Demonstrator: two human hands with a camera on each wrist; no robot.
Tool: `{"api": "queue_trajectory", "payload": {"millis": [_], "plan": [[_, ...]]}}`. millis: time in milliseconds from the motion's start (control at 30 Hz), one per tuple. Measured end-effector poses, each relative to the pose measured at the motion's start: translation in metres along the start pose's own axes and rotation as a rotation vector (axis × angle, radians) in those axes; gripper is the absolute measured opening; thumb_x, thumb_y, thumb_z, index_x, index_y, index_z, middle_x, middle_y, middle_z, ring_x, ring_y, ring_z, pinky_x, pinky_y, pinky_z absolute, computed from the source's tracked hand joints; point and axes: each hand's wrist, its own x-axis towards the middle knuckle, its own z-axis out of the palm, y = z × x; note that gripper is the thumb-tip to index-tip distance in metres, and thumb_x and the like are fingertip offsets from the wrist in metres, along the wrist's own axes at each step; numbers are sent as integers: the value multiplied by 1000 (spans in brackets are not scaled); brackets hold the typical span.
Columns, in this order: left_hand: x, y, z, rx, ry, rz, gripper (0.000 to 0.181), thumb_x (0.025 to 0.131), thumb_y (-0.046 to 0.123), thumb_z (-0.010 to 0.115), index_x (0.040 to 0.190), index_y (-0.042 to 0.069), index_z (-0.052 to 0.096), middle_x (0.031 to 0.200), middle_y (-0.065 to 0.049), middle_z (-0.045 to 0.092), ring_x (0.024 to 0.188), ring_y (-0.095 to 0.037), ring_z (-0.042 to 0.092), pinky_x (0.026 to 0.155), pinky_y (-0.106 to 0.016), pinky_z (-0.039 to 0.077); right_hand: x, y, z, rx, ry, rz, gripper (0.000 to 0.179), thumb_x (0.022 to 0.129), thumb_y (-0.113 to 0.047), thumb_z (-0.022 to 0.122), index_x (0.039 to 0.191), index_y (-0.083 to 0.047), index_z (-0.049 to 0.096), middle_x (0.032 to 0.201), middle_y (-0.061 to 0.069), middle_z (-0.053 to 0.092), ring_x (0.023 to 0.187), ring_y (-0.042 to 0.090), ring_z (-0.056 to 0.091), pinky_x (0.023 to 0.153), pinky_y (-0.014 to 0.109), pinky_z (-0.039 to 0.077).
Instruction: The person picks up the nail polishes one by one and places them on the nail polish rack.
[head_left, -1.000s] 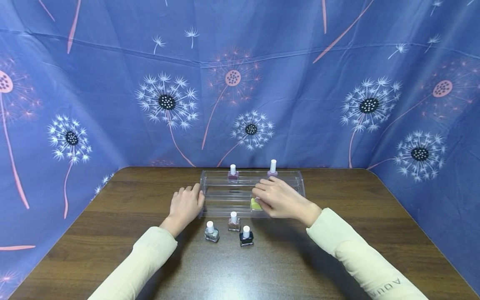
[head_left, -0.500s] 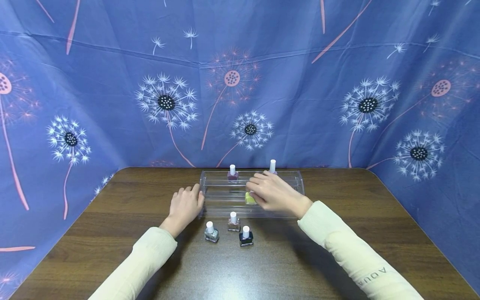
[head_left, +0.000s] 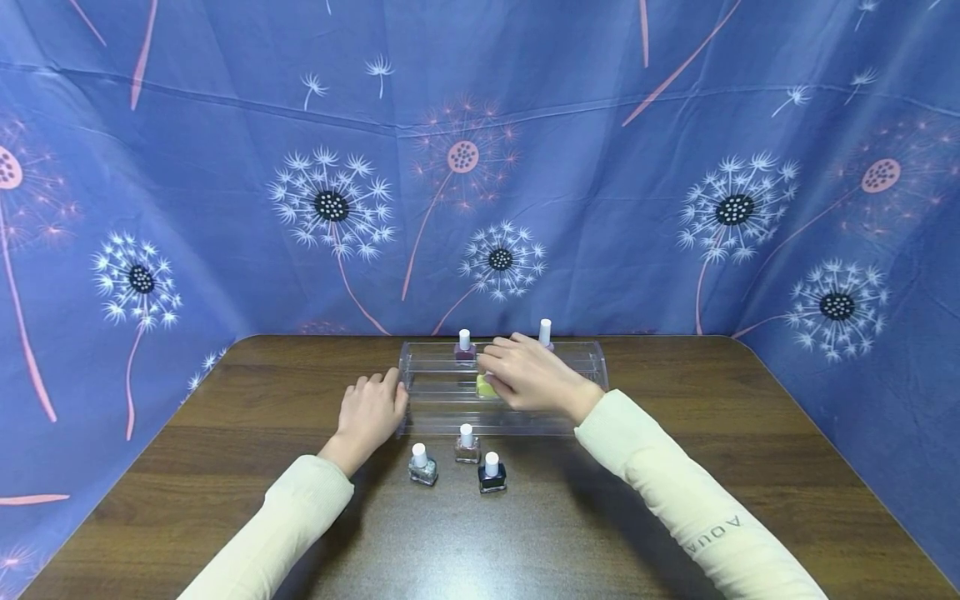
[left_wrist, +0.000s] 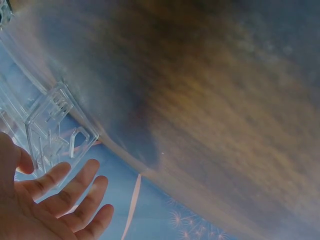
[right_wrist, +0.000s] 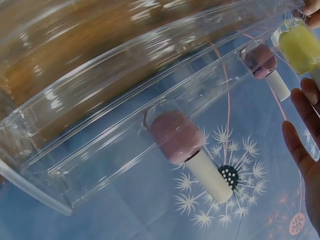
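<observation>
My right hand (head_left: 534, 375) pinches a nail polish bottle of yellow polish (head_left: 484, 386) over the middle tiers of a clear acrylic rack (head_left: 438, 418). In the right wrist view the yellow bottle (right_wrist: 300, 47) has its white cap down among the fingertips (right_wrist: 295, 137). My left hand (head_left: 369, 410) rests at the rack's left end. Its fingers are spread and relaxed beside the clear side panel (left_wrist: 60, 127) in the left wrist view. A dark purple nail polish bottle (head_left: 465, 353) and a mauve one (right_wrist: 175, 137) stand on the rack's back tier.
Before the rack, on the wooden table (head_left: 300, 367), stand three white-capped bottles: glittery grey (head_left: 423, 471), brownish (head_left: 468, 450) and black (head_left: 492, 477). A blue dandelion-print cloth (head_left: 420, 275) hangs behind the table and along its sides.
My right hand has moved left and slightly back along the rack, carrying the yellow nail polish bottle from the front tier area toward the middle. The left hand stays in place.
</observation>
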Motion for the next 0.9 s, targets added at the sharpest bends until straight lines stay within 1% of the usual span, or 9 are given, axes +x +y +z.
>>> {"api": "queue_trajectory", "payload": {"millis": [233,333,467,633,833,900], "plan": [[0,0,0,-3,0,-3,20,90,22,47,91,5,57,78,-17,64,71,-36,59,59,-47,44,9,2,4,14,-16,21,5,82,-15,55,79,-17,52,73,-8,53,69,12,47,64,28,37],[0,0,-1,-1,-3,-2,20,90,22,47,91,5,57,78,-17,64,71,-36,59,59,-46,44,13,3,5,6,-9,18,1,81,-15,56,82,-16,55,75,-7,56,71,12,49,64,28,38],[0,0,-1,4,-10,3,21,90,22,47,91,4,57,77,-16,64,70,-35,59,58,-46,45,18,5,8,-16,-20,19,5,82,-16,57,86,-16,58,77,-7,58,73,12,51,65,28,40],[0,0,-1,3,-17,-5,20,90,22,48,93,5,57,79,-16,64,71,-36,59,59,-46,44,22,5,11,-9,-23,29,4,83,-17,57,87,-16,57,78,-7,58,73,12,51,65,28,39],[0,0,0,8,-34,-11,22,90,24,46,95,5,57,81,-17,64,73,-36,59,61,-47,45,28,5,17,21,-22,37,8,84,-16,56,90,-17,60,81,-8,62,77,12,53,67,29,40],[0,0,0,9,-40,-12,23,90,24,46,96,5,57,82,-17,65,73,-36,59,62,-47,45,30,5,19,17,-27,36,7,84,-16,55,89,-17,59,80,-8,61,77,13,53,66,29,40]]}}
